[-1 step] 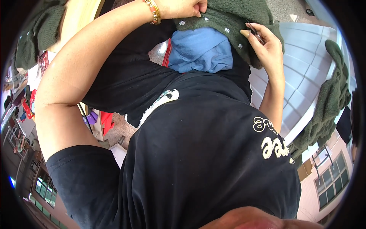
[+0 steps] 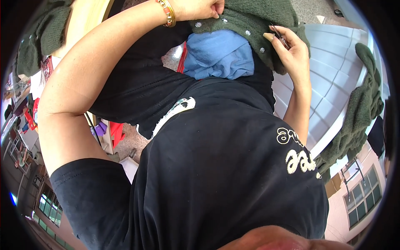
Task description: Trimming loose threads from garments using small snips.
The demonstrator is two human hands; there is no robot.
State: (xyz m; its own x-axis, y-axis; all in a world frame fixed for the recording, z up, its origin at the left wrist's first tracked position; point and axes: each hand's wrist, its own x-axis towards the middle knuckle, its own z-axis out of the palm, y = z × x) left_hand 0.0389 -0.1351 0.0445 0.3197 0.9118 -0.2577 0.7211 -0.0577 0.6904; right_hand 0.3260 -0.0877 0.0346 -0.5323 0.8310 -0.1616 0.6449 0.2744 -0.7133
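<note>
We pinched the soft green cardigan point(image 2: 254, 21): left hand point(image 2: 200, 8) clamped on its buttoned edge, right hand point(image 2: 291, 50) gripping beside, fingers together on a thin tool point(image 2: 278, 35).

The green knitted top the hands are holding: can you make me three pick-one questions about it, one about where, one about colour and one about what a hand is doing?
1. Where is the blue cloth?
A. right under the green knitted top
B. on the white table
C. around the wrist

2. What colour is the bracelet?
A. purple
B. gold and orange
C. white

3. What is the left hand doing?
A. lying flat and open
B. pinching the top's edge
C. holding a cup

Answers: 1 A, the blue cloth shows just below the green top. 2 B, its beads look gold and orange. 3 B, its fingers close on the buttoned edge, while the right hand holds a thin dark tool.
</note>
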